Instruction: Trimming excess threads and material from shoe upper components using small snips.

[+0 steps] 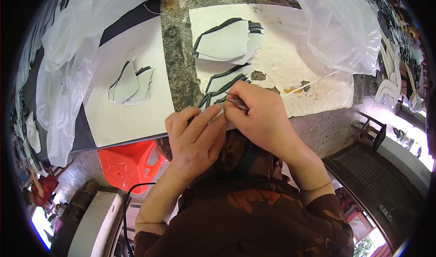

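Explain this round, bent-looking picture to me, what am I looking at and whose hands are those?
This is one view from a wide fisheye camera worn on a person's head, looking down, so straight edges curve. The two bare hands are the wearer's own. The left hand presses on a pale, dark-edged flat cut piece at the edge of the speckled stone worktop. The right hand grips a thin metal tool against that piece. Similar cut pieces lie in a stack farther back and on a white board to the left. Clear plastic sheeting lies at the right, an orange plastic stool below.
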The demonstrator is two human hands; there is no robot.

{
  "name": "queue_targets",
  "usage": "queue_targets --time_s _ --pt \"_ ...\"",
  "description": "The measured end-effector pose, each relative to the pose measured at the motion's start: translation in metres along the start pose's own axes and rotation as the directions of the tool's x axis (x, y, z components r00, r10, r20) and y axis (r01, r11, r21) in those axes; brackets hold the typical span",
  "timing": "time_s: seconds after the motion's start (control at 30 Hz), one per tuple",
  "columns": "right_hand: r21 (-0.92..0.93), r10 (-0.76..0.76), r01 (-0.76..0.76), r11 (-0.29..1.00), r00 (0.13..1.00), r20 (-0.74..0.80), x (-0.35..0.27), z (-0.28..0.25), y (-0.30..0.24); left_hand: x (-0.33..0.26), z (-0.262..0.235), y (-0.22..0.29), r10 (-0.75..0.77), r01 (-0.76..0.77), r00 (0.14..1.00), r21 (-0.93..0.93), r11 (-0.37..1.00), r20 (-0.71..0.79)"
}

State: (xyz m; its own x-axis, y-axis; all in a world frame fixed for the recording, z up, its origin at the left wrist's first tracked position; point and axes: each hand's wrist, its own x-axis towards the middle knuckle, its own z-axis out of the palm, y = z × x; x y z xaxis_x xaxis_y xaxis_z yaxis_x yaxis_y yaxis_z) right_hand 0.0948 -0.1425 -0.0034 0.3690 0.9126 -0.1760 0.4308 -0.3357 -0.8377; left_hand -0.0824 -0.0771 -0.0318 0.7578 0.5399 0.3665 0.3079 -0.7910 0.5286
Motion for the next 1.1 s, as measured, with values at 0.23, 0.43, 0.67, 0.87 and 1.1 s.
queue_targets --time_s 0.23,0.43,0.67,0.87,1.1 --pt "-0.044 0.009 -0.006 0.999 0.998 0.055 -0.001 -0.012 -0.001 0.001 0.002 0.002 -0.03 0.029 0.999 0.034 0.999 0.022" --pt "-0.093 0.026 -0.014 0.996 0.991 0.128 0.003 -0.031 -0.001 0.003 0.004 0.001 -0.027 0.026 0.999 0.029 0.999 0.017" --pt "-0.191 -0.018 0.047 0.98 0.988 0.154 0.007 -0.034 -0.002 0.003 0.006 0.001 -0.03 0.03 1.0 0.027 0.999 0.006" --pt "-0.228 -0.029 0.062 0.972 0.989 0.145 0.009 -0.032 -0.002 0.005 0.004 0.003 -0.04 0.039 0.999 0.049 0.998 0.031" --pt "-0.31 -0.121 0.163 0.937 0.981 0.151 0.009 -0.037 0.001 0.006 0.004 0.004 -0.03 0.028 0.999 0.056 0.998 0.04"
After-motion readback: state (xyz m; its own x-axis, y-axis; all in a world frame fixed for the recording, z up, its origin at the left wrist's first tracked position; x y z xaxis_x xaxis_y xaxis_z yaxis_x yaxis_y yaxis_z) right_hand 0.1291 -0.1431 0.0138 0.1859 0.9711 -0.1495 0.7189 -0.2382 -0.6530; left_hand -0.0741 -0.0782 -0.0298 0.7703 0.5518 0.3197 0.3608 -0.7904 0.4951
